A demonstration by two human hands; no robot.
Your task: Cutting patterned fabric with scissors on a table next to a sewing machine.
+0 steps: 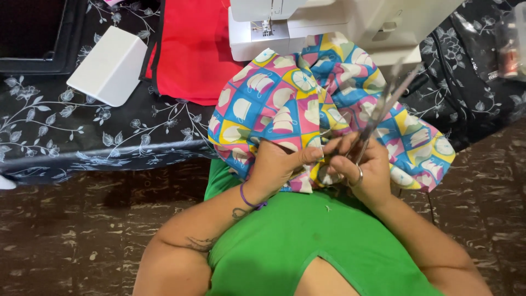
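In the middle of the frame, the left hand has its fingers curled tight, pinching a fold of the bright patchwork cloth. Just beside it, the right hand grips a pair of scissors, fingers through the loops. The blades point to the upper right, blurred, so how far apart they are is hard to tell. The cloth spills from the white sewing machine at the top, hiding the fingertips.

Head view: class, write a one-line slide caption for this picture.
Left hand grips colourful patterned fabric while right hand works scissors at it, before a white sewing machine.
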